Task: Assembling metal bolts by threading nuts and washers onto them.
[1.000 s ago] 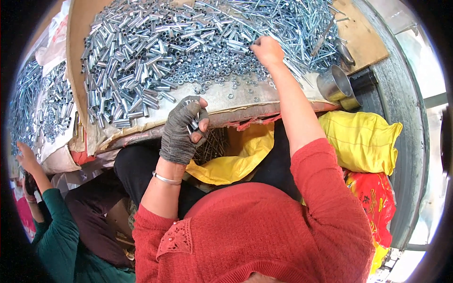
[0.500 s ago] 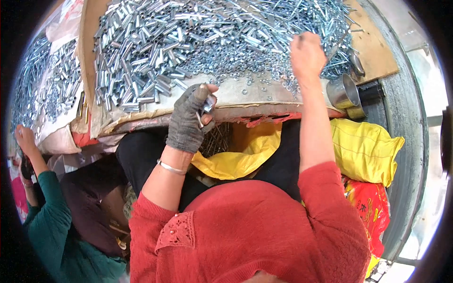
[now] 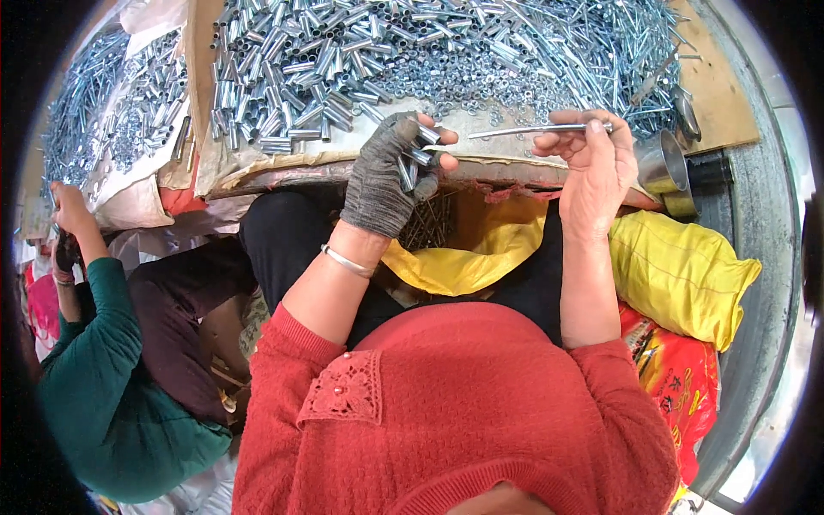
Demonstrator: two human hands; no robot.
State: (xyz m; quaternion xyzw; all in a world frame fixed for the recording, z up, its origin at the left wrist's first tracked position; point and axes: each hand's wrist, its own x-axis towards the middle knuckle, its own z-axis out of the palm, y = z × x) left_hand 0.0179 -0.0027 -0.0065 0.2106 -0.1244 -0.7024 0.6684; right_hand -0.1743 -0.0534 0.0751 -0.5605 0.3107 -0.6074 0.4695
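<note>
My left hand, in a grey fingerless glove, is closed round several short shiny metal tubes whose ends stick out by the fingers. To its right, my bare right hand pinches a long thin metal bolt. The bolt lies nearly level, its free tip pointing left at the tubes but apart from them. Both hands are over the near edge of the worktable. Beyond them spreads a heap of loose metal tubes, with small nuts in front and long bolts at the right.
Between my knees an open yellow sack holds thin metal pieces. A metal cup stands at the table's right, above a full yellow bag and a red printed bag. At the left, a co-worker in a green sleeve handles a neighbouring heap.
My right hand has come back from the heap toward me and now has a bolt in its fingers. My left hand has turned, showing more of the tubes. The view has shifted slightly.
</note>
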